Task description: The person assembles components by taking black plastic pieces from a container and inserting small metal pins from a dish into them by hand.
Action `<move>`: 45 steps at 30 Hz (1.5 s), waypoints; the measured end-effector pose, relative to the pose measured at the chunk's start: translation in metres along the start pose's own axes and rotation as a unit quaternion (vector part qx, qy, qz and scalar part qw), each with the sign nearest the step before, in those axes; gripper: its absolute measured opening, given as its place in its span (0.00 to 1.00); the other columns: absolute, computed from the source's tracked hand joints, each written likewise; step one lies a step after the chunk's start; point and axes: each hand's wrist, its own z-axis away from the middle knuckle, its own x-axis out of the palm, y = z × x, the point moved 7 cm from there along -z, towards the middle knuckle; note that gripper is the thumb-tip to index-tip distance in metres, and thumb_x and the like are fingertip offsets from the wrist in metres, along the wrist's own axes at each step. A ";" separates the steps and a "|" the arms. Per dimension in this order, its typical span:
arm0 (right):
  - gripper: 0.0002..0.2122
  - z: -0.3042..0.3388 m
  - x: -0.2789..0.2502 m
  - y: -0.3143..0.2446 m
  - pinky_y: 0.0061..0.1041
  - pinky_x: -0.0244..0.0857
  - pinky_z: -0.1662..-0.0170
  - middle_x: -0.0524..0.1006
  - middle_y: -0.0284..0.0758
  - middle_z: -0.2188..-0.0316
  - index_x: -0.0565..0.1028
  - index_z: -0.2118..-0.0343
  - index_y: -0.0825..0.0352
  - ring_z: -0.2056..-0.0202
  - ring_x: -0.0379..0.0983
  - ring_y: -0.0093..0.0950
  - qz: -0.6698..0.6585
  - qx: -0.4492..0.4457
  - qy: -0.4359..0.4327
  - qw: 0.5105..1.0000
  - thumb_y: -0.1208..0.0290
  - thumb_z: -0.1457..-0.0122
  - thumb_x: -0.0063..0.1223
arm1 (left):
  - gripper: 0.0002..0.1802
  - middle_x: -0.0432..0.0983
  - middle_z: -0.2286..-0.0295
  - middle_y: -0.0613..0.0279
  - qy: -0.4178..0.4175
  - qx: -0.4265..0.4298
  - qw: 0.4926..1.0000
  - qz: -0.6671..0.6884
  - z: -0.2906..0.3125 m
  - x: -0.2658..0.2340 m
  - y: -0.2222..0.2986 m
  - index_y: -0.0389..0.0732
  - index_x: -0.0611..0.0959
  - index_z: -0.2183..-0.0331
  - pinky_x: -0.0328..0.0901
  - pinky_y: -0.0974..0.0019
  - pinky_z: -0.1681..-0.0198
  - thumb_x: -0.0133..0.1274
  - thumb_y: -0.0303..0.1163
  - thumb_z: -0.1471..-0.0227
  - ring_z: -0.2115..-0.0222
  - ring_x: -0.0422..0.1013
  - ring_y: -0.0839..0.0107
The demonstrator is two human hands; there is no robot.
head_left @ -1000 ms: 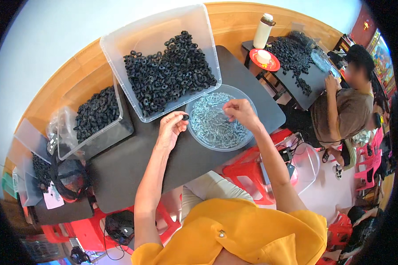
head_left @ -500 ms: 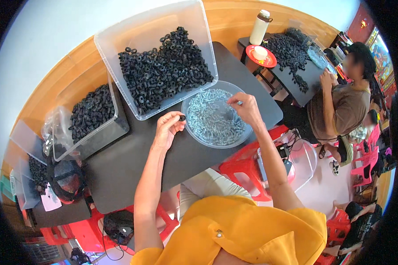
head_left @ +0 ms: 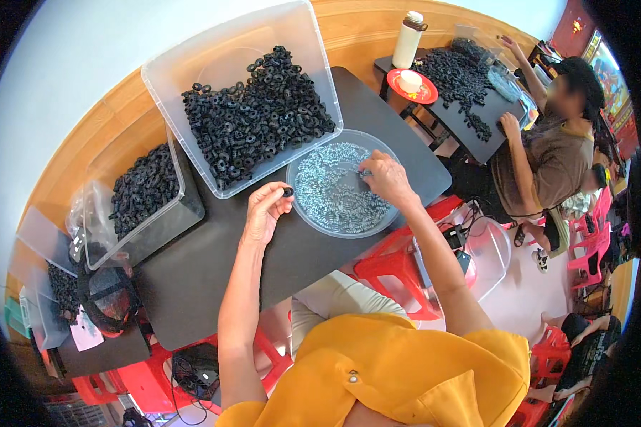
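My left hand [head_left: 264,212] pinches a small black ring-shaped part [head_left: 288,192] between thumb and fingertips, beside the left rim of a round clear tub [head_left: 313,229]. Small shiny silvery pieces [head_left: 329,203] cover much of the tub's bottom. Over the tub's right half, my right hand [head_left: 388,179] reaches down with its fingers drawn together at the pieces. Whatever those fingertips hold is too small to make out. Behind the tub, a large clear plastic bin [head_left: 228,64] lies tilted toward me, with a heap of black ring-shaped parts [head_left: 260,117] inside.
A second clear bin [head_left: 160,228] of black parts stands left on the dark table [head_left: 214,263]. At back right, another table carries a loose black heap [head_left: 452,75], a cream bottle [head_left: 407,43] and a red plate [head_left: 424,92]. A co-worker [head_left: 548,156] sits there. Red stools [head_left: 399,274] stand below.
My right hand has lowered and shifted slightly left over the silvery pieces. My left hand still holds the black part, its ring face now more visible. The co-worker has raised one arm.
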 end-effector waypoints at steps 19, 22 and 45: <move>0.05 0.000 -0.069 -0.036 0.29 0.65 0.70 0.73 0.38 0.77 0.74 0.74 0.69 0.72 0.71 0.33 -0.077 -0.102 0.218 0.968 0.79 0.56 0.53 | 0.10 0.76 0.76 0.59 -0.006 -0.005 1.000 0.002 -0.001 -0.001 -0.003 0.36 0.77 0.67 0.65 0.77 0.73 0.50 0.31 0.51 0.79 0.69 0.78; 0.05 0.006 -0.015 -0.008 0.34 0.65 0.65 0.74 0.40 0.74 0.77 0.75 0.66 0.69 0.72 0.39 -0.056 -0.007 -0.021 0.998 0.78 0.56 0.50 | 0.10 0.75 0.76 0.59 -0.001 -0.001 1.000 -0.009 -0.002 -0.001 -0.003 0.35 0.77 0.67 0.65 0.77 0.73 0.50 0.31 0.51 0.79 0.69 0.78; 0.05 -0.011 0.013 -0.008 0.34 0.63 0.63 0.71 0.38 0.73 0.74 0.74 0.64 0.66 0.70 0.38 -0.079 -0.063 -0.127 0.987 0.76 0.58 0.53 | 0.11 0.75 0.76 0.59 0.000 -0.002 0.999 0.041 -0.002 -0.005 0.000 0.35 0.77 0.66 0.67 0.77 0.73 0.51 0.31 0.51 0.79 0.70 0.77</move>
